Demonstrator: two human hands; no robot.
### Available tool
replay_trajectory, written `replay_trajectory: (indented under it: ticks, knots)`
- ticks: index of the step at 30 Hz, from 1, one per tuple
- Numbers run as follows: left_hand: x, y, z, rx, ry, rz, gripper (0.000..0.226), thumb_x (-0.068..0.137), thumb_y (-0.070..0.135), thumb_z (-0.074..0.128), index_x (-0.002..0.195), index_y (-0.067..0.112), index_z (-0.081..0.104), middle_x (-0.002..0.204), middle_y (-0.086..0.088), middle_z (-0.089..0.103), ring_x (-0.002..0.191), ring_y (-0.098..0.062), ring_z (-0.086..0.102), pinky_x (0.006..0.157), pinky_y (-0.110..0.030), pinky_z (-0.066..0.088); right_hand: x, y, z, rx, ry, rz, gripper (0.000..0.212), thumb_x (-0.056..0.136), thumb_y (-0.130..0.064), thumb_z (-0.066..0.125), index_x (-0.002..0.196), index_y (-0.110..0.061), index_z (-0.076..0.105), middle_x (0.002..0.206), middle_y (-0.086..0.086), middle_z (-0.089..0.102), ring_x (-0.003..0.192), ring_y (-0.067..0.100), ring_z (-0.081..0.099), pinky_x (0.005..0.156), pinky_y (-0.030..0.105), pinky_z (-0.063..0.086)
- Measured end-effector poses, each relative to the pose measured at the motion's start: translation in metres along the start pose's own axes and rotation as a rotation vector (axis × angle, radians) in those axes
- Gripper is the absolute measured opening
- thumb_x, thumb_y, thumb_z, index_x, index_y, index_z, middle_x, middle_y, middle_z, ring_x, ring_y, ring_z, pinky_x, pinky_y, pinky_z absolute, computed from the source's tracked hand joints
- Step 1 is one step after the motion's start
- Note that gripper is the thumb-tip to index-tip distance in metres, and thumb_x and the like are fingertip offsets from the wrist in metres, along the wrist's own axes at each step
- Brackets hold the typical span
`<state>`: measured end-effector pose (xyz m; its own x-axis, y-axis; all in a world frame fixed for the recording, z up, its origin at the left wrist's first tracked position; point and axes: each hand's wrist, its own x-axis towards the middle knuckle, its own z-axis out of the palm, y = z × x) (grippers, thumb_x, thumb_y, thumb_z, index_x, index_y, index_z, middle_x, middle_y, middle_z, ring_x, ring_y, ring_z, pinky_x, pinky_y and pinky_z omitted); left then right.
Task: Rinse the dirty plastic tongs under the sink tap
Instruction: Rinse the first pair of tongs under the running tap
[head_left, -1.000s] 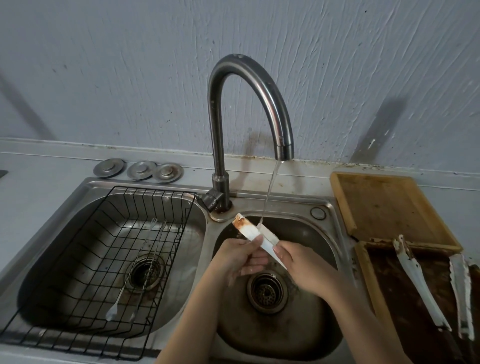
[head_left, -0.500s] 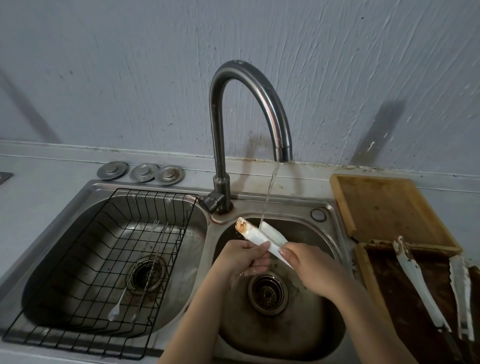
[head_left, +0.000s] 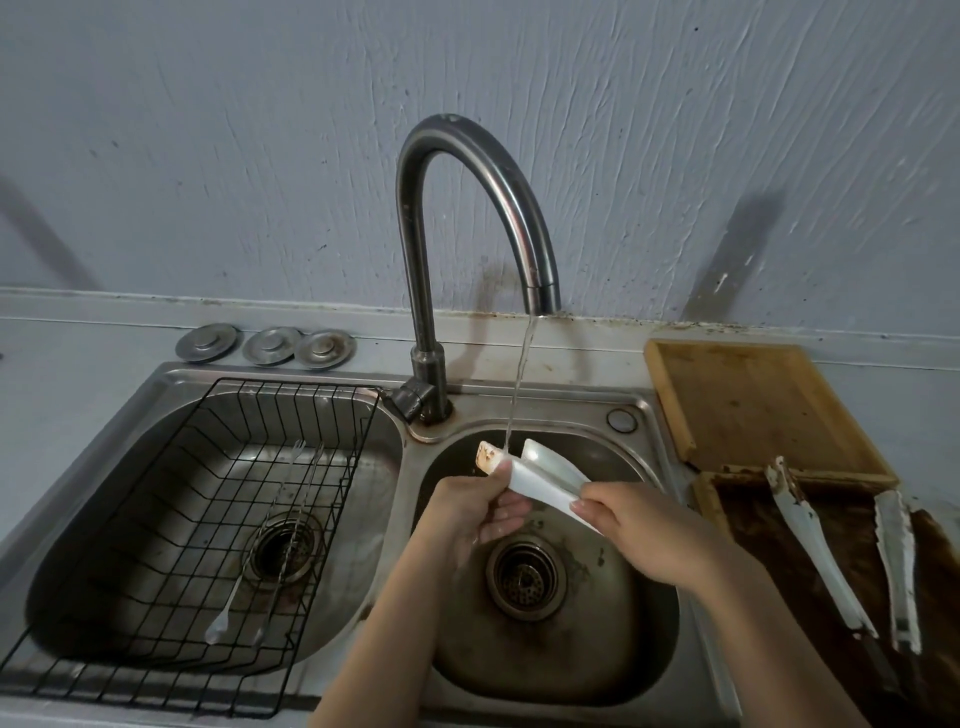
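White plastic tongs (head_left: 540, 475) are held over the right sink basin (head_left: 639, 639), under the thin stream running from the curved tap (head_left: 467, 156). One tip carries brown stains; the other tip looks clean. The two arms are spread apart. My left hand (head_left: 470, 512) grips the stained arm, its thumb lying on top near the tip. The handle end is gripped by my right hand (head_left: 636, 530), fingers curled round it. Water lands between the two tips.
A black wire rack (head_left: 171, 519) with several thin utensils sits in the left basin. Three metal drain lids (head_left: 265, 344) lie behind it. At right are a wooden board (head_left: 748, 400) and a dark tray (head_left: 810, 577) holding two more stained white tongs (head_left: 810, 545).
The tongs have opened wider, so the second arm shows clearly. My left thumb has slid up toward the stained tip. Both hands stay under the stream.
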<state>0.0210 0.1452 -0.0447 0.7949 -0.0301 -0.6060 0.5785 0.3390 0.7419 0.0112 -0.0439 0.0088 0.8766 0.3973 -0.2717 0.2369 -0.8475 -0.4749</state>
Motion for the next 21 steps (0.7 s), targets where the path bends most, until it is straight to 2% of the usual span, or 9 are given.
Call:
replay_trajectory:
  ticks: [5,9,13,15,18,21]
  knots:
    - [0.0,-0.006,0.003,0.089,-0.044,-0.049,0.027,0.079,0.026,0.072,0.086,0.0,0.065,0.064,-0.007,0.074,0.062,-0.014,0.072,0.051,-0.021,0.055,-0.007,0.009,-0.006,-0.008,-0.053,0.008,0.035,0.096,-0.039,0.04,0.062,-0.028,0.043,0.059,-0.005,0.047,0.053,0.008,0.043,0.052,0.027,0.03]
    - [0.0,-0.003,0.002,0.085,-0.012,-0.011,0.033,0.082,0.031,0.067,0.085,-0.001,0.066,0.062,-0.008,0.074,0.06,-0.015,0.072,0.05,-0.021,0.054,-0.008,0.011,-0.006,0.015,-0.044,-0.017,0.034,0.095,-0.039,0.041,0.064,-0.026,0.044,0.059,-0.005,0.047,0.052,0.007,0.042,0.052,0.026,0.029]
    - [0.002,0.005,0.0,0.026,0.075,-0.001,0.057,0.095,0.046,0.039,0.075,-0.003,0.06,0.045,-0.007,0.062,0.039,-0.016,0.061,0.037,-0.021,0.047,-0.008,0.008,-0.008,0.034,-0.055,-0.044,0.033,0.095,-0.039,0.042,0.064,-0.027,0.045,0.057,-0.007,0.045,0.047,0.002,0.038,0.049,0.022,0.027]
    - [0.005,0.007,0.0,0.02,0.107,0.019,0.06,0.097,0.047,0.032,0.075,-0.002,0.058,0.04,-0.005,0.057,0.034,-0.017,0.055,0.035,-0.021,0.042,-0.007,0.006,-0.01,0.045,-0.068,-0.058,0.033,0.095,-0.039,0.043,0.064,-0.027,0.044,0.057,-0.007,0.044,0.048,0.002,0.038,0.049,0.022,0.027]
    - [0.006,0.008,-0.002,0.001,0.104,0.039,0.058,0.098,0.045,0.032,0.081,-0.004,0.056,0.042,-0.006,0.048,0.035,-0.018,0.045,0.034,-0.022,0.033,-0.006,0.004,-0.011,0.067,-0.09,-0.063,0.032,0.095,-0.037,0.044,0.063,-0.028,0.044,0.058,-0.007,0.044,0.049,0.003,0.038,0.05,0.022,0.028]
    - [0.006,0.007,-0.003,0.013,0.066,0.04,0.042,0.093,0.043,0.048,0.092,0.001,0.055,0.05,-0.007,0.042,0.038,-0.017,0.039,0.035,-0.021,0.03,-0.007,0.005,-0.012,0.061,-0.11,-0.051,0.032,0.094,-0.036,0.045,0.064,-0.028,0.044,0.058,-0.008,0.043,0.05,0.005,0.038,0.051,0.024,0.029]
